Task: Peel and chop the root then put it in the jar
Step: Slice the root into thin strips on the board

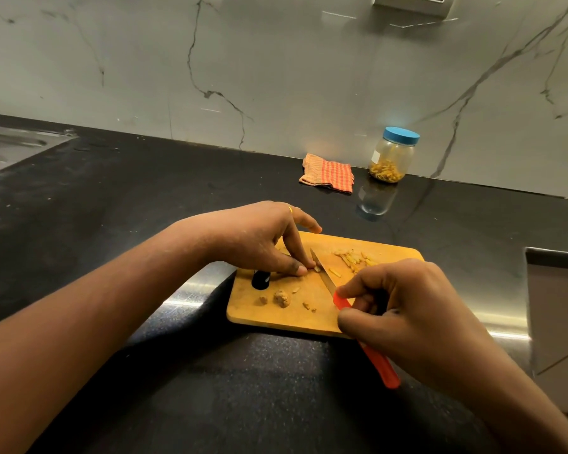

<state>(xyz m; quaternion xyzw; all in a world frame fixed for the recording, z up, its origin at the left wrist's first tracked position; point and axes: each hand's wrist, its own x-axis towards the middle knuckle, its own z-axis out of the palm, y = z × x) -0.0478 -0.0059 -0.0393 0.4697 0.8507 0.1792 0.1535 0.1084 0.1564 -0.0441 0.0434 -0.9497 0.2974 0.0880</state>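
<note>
A wooden cutting board lies on the black counter. My left hand pinches a small piece of root down on the board with thumb and fingertips. My right hand grips the orange handle of a knife; its blade rests against the root piece. Yellow cut strips lie at the board's far right. Two brown root lumps and some peel bits sit near the board's front. A clear jar with a blue lid, holding yellow strips, stands closed by the wall.
A folded orange checked cloth lies left of the jar. A black hole shows in the board's left end. A steel sink is at the far left, a grey block at the right edge.
</note>
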